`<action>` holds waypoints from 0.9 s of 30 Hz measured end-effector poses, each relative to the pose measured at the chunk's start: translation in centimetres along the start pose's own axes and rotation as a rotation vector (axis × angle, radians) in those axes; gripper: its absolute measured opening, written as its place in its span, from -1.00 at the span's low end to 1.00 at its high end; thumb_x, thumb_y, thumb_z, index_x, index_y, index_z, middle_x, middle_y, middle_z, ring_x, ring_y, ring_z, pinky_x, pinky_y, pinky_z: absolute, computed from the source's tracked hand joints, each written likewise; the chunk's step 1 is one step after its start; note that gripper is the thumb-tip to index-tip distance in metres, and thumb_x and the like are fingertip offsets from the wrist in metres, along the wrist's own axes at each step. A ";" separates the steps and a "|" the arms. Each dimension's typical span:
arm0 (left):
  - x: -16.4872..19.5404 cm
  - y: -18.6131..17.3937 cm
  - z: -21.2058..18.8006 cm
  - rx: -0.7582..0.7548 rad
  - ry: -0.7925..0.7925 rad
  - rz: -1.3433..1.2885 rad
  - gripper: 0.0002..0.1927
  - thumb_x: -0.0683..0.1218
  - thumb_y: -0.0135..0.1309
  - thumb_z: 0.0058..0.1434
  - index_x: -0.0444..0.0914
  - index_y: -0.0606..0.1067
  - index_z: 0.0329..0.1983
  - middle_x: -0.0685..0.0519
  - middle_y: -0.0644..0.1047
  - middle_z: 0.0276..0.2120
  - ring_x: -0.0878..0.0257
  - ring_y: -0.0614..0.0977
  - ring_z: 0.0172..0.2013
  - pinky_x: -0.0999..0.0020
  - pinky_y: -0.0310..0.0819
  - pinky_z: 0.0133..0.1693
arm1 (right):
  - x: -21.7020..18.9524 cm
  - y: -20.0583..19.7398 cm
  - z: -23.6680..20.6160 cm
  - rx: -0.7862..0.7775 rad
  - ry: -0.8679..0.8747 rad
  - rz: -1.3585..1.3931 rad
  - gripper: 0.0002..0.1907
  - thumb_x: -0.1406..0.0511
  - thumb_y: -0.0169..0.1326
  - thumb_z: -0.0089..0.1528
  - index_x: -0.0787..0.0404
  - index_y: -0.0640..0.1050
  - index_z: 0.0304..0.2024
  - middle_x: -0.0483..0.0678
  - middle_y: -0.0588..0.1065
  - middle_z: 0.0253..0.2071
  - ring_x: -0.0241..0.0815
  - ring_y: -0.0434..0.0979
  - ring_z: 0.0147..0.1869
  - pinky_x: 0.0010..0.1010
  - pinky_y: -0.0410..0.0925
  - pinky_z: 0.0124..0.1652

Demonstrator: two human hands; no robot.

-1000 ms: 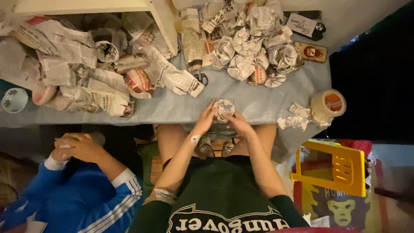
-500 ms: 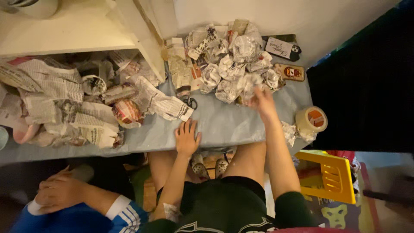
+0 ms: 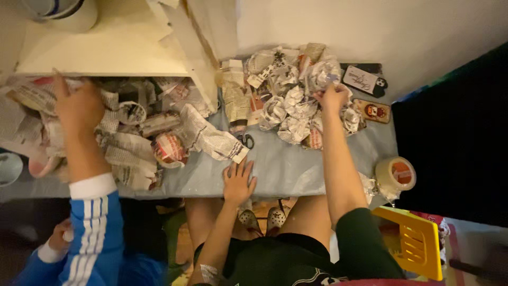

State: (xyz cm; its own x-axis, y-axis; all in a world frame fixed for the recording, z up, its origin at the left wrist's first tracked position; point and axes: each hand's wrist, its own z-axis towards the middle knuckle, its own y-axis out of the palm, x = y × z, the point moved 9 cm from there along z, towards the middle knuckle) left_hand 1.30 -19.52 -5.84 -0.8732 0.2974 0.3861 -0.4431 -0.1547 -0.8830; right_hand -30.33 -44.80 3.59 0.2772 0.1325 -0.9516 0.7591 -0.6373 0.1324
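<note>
My right hand (image 3: pixel 332 97) reaches far across the blue-grey table (image 3: pixel 286 169) and grips a newspaper-wrapped bundle (image 3: pixel 324 73) on top of a pile of crumpled newspaper balls (image 3: pixel 288 103). My left hand (image 3: pixel 238 181) lies flat on the table near its front edge, fingers spread, holding nothing. A folded sheet of newspaper (image 3: pixel 211 139) lies just beyond it.
Another person in a blue sleeve with white stripes (image 3: pixel 92 228) reaches a hand (image 3: pixel 79 108) into the newspaper heap (image 3: pixel 132 132) at left. A roll of tape (image 3: pixel 396 175) sits at the table's right edge, scissors (image 3: pixel 244 139) mid-table, a yellow stool (image 3: pixel 415 241) below right, a cream shelf (image 3: pixel 106 47) behind.
My right hand has stretched further out and closed on a wrapped bundle at the pile's far side. My left hand stays flat on the table. The other person's arm has reached up into the left heap.
</note>
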 end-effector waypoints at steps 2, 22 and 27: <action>-0.2 0.3 0.1 -0.034 -0.012 0.015 -0.35 0.17 -0.03 0.26 -0.15 0.32 0.38 -0.05 0.25 0.40 -0.07 0.23 0.37 -0.14 0.00 0.27 | -1.0 -0.2 -0.3 0.016 -0.092 -0.072 -0.53 0.34 0.07 0.33 0.32 0.18 0.20 0.13 0.47 -0.16 -0.12 0.57 -0.41 -0.13 0.59 -0.35; -4.0 -7.4 0.2 0.103 -0.111 -0.388 -0.71 0.02 0.12 0.32 -0.22 0.59 -0.01 -0.09 0.62 -0.12 -0.03 0.63 -0.10 0.13 0.51 -0.05 | 15.8 -2.3 -25.5 -0.637 -0.794 -1.282 -0.25 -0.10 -0.04 0.29 0.02 0.22 0.45 0.00 0.03 0.60 0.20 -0.08 0.65 0.27 -0.24 0.47; -10.8 -20.8 7.2 0.408 0.090 -0.181 -0.79 -0.02 0.19 0.18 -0.26 0.53 -0.40 -0.10 0.59 -0.35 -0.09 0.63 -0.31 0.05 0.52 -0.24 | 17.8 1.3 -25.2 -0.665 -0.624 -1.466 0.06 -0.29 -0.04 0.17 0.02 -0.02 0.54 0.22 -0.23 0.58 0.50 -0.39 0.59 0.51 -0.45 0.31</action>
State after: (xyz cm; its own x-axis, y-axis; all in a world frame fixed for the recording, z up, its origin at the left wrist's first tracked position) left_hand 18.44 -26.33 10.26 -0.7613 0.4316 0.4838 -0.6463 -0.4458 -0.6193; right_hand -9.60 -24.17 -6.21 -0.9430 -0.1231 -0.3092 0.2895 0.1547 -0.9446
